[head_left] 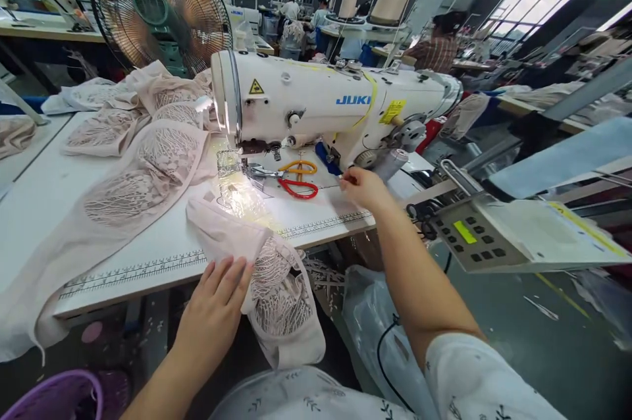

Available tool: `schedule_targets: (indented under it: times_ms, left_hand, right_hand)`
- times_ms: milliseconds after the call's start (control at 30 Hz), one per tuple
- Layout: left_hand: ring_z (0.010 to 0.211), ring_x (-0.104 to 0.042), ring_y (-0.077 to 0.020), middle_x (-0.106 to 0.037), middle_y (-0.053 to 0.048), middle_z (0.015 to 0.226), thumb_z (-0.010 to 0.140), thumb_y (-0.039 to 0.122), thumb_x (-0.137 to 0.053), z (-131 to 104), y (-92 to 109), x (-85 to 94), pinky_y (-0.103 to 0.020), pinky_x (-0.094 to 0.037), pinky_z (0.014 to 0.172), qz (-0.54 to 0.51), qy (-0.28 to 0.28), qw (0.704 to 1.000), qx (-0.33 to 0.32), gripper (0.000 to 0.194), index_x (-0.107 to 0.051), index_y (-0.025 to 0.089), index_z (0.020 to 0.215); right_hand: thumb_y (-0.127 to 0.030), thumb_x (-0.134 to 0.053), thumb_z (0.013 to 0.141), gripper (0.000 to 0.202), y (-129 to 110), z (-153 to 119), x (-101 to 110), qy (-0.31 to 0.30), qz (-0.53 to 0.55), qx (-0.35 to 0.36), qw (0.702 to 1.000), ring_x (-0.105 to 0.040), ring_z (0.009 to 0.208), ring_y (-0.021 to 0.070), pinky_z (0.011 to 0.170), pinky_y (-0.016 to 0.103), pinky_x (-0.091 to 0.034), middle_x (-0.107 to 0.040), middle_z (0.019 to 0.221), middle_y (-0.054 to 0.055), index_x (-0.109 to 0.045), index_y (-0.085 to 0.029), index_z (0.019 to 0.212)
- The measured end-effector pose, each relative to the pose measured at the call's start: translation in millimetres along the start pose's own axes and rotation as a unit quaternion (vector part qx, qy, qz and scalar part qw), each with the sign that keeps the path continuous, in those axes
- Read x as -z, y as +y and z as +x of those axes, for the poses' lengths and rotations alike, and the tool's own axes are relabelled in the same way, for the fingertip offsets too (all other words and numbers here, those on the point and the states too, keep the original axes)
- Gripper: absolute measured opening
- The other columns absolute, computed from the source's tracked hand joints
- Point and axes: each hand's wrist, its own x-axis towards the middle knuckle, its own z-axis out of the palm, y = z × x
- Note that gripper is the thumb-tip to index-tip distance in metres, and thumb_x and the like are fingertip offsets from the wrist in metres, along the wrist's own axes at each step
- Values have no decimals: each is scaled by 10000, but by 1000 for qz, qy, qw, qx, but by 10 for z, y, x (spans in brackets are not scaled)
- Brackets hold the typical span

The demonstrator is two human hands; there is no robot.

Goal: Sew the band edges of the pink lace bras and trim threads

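Note:
My left hand [217, 301] lies flat with its fingers spread on a pale pink lace bra [284, 301], which hangs over the table's front edge. To the right, my right hand [363, 186] has its fingers pinched together beside the blue part [326, 158] under the arm of the white sewing machine [296, 94]; what they hold, if anything, is too small to name. Scissors with one orange and one red handle [299, 191] rest on the table between the needle area and my right hand.
More pink lace bras [148, 170] are piled on the left of the white table [143, 282]. A fan [158, 12] stands behind them. At the right is a control box [518, 236]; a purple basket [59, 384] sits at the lower left. People work in the background.

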Motion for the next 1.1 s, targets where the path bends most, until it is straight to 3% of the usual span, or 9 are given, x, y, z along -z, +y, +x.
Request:
schedule_targets:
  times_ms: [67, 133, 233, 333, 433, 600, 733, 900, 1100]
  left_hand:
    - [1142, -554, -291, -646, -111, 1225, 866, 54, -387, 7, 7, 14, -450, -372, 1027, -11, 2, 1000, 4, 425, -557, 102, 1252]
    - [1133, -562, -280, -653, -101, 1218, 888, 80, -393, 23, 32, 42, -443, -365, 1030, -29, -3, 1000, 6, 398, -555, 105, 1251]
    - [1098, -587, -246, -662, -78, 1210, 912, 113, -391, 66, 83, 77, -430, -348, 1026, -49, -15, 999, -4, 381, -552, 139, 1256]
    - [1067, -606, -229, -667, -78, 1204, 932, 146, -377, 102, 93, 100, -430, -340, 1009, -48, -21, 999, -8, 359, -561, 152, 1240]
    - [988, -634, -227, -694, -101, 1116, 954, 210, -378, 108, 44, 164, -423, -384, 931, -43, -18, 999, 9, 319, -598, 135, 1172]
    - [676, -613, -186, -706, -88, 928, 971, 317, -379, 127, -10, 402, -374, -424, 678, -32, -11, 999, 26, 327, -635, 123, 1033]
    - [736, -603, -182, -676, -65, 850, 919, 205, -418, 245, -44, 514, -330, -472, 675, -165, -21, 986, -16, 232, -638, 148, 960]
    - [1020, -614, -225, -664, -146, 1087, 942, 191, -374, 433, -346, 222, -341, -530, 860, -118, -33, 992, 2, 308, -625, 95, 1091]
    - [1231, -494, -374, -539, -200, 1350, 949, 399, -383, 363, -588, -33, -533, -444, 971, 6, -138, 990, 29, 502, -557, 68, 1283]
  right_hand:
    - [-306, -381, 941, 265, -120, -312, -90, -12, 122, 99, 988, -611, 811, 174, 724, 272, -456, -670, 927, 84, -600, -156, 931]
    - [-294, -456, 900, 179, -325, -593, -235, -92, 259, 256, 927, -605, 933, 182, 805, 293, -461, -643, 1069, 88, -565, -180, 815]
    - [-233, -510, 868, 140, -708, -804, -452, -144, 294, 352, 877, -509, 1169, 207, 923, 320, -406, -573, 1210, 110, -508, -187, 736]
    - [-208, -514, 853, 202, -1001, -791, -571, -136, 270, 346, 888, -555, 927, 180, 784, 288, -411, -588, 930, 67, -421, -196, 675]
    - [-213, -502, 850, 271, -1100, -749, -603, -125, 251, 308, 909, -446, 653, 131, 609, 244, -327, -446, 671, -22, -339, -207, 633]
    - [-216, -482, 839, 286, -999, -819, -614, -117, 210, 251, 938, -371, 595, 125, 563, 244, -247, -380, 611, -39, -306, -210, 614]
    - [-227, -458, 846, 272, -920, -910, -632, -107, 192, 242, 945, -390, 608, 131, 570, 245, -257, -393, 615, -31, -306, -210, 621]
    - [-217, -473, 844, 278, -935, -928, -608, -120, 170, 238, 949, -393, 615, 132, 570, 246, -250, -399, 620, -28, -306, -209, 622]
    - [-237, -479, 847, 293, -940, -931, -543, -164, 168, 227, 945, -382, 599, 127, 547, 242, -242, -396, 616, -33, -298, -210, 618]
